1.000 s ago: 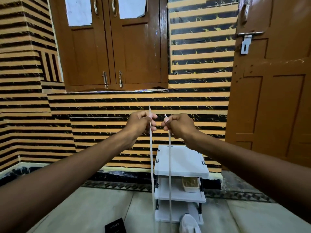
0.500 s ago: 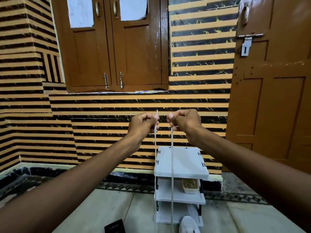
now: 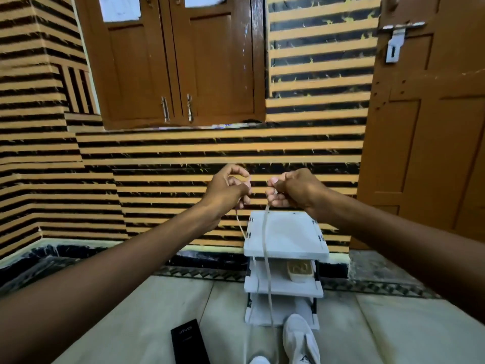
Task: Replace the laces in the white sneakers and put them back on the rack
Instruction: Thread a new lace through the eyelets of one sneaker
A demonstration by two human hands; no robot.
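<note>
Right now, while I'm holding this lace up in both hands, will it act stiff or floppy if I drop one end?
Probably floppy: the lace hangs limp and slightly wavy below the left hand and right hand. Likely very light, since a light pinch carries it. A dropped end would probably just fall and swing.

This looks like a room in a home, perhaps an entryway: striped tiled walls (image 3: 210, 148), a brown wooden door (image 3: 433, 127) with a hasp (image 3: 395, 46), a shuttered window (image 3: 178, 69), and a small white shoe rack (image 3: 286, 235).

The lace (image 3: 265, 240) blurs toward the floor; second sneaker (image 3: 258, 360) cut by bottom edge.
</note>
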